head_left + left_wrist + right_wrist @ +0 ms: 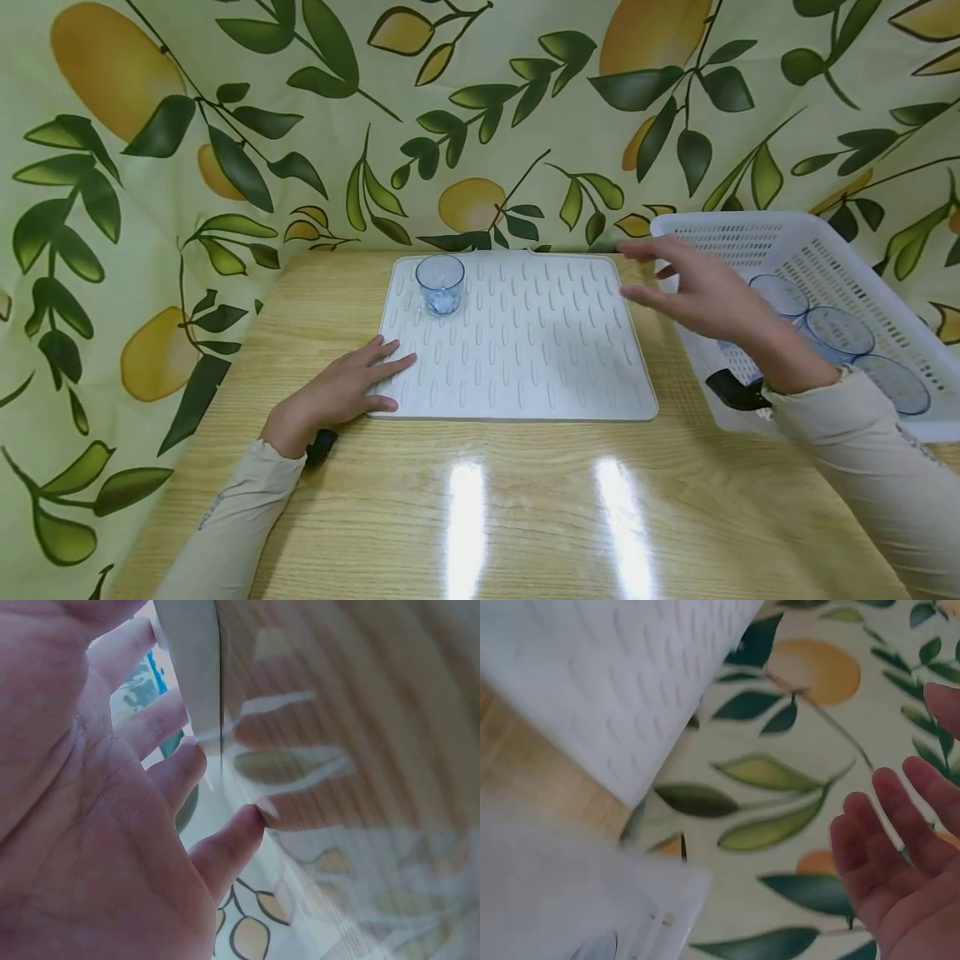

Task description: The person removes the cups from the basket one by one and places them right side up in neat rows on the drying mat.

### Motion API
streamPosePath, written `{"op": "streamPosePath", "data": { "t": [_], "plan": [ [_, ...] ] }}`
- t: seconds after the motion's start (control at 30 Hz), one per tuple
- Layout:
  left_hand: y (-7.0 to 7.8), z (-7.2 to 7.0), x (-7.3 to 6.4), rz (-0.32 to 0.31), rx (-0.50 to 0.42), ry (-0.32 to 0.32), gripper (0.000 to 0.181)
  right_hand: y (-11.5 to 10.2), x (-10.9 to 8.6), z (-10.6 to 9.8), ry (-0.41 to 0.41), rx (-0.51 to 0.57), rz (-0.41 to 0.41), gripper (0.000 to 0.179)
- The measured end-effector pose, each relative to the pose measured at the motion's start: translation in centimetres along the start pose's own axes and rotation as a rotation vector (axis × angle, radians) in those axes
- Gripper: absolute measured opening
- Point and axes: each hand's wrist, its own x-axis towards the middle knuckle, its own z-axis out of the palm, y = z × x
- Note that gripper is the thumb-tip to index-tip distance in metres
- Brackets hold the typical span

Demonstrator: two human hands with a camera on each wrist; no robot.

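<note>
My left hand [347, 385] rests its spread fingers on the left edge of a white ridged drying mat [525, 350]; in the left wrist view the fingertips meet the mat's edge and the wooden table. One clear bluish drinking glass [441, 287] stands upright near the mat's back left corner, beyond that hand. My right hand [708, 292] is raised between the mat's right side and a white plastic basket [731, 223], with nothing in it. Its fingers [889, 825] look relaxed, the thumb apart from them. Several more bluish glasses [838, 332] sit inside the basket, partly behind my right forearm.
The wooden table [360, 517] carries the mat and the basket, and two bright reflections lie on its front part. A cloth [487, 125] printed with lemons and leaves hangs behind and along the left side.
</note>
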Motion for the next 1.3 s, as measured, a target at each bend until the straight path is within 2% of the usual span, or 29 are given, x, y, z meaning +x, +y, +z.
{"op": "streamPosePath", "data": {
  "t": [0.27,0.53,0.7,0.8,0.93,1.03,1.3],
  "plan": [
    [-0.2,-0.1,0.0,0.024,-0.003,0.004,0.071,4.4,-0.9,-2.4,0.042,-0.034,0.084,0.057],
    [0.0,-0.1,-0.1,0.049,0.028,0.019,0.070,10.7,-1.9,-3.4,0.004,-0.119,0.184,0.055],
    [0.0,-0.1,-0.1,0.043,0.033,0.018,0.070,13.7,-3.2,-4.3,-0.008,-0.101,0.273,0.056],
    [0.0,-0.1,-0.1,0.031,0.030,0.014,0.069,14.5,-3.4,-4.6,-0.023,-0.090,0.335,0.062],
    [0.0,-0.2,-0.1,0.015,0.019,0.003,0.070,15.3,-3.6,-4.7,-0.080,-0.061,0.377,0.070],
    [0.0,-0.1,0.0,0.009,0.009,-0.001,0.071,15.7,-3.6,-4.5,-0.111,-0.045,0.367,0.072],
    [0.1,-0.1,-0.2,0.041,0.022,0.023,0.070,16.4,-4.1,-4.2,-0.127,-0.053,0.323,0.073]
  ]
}}
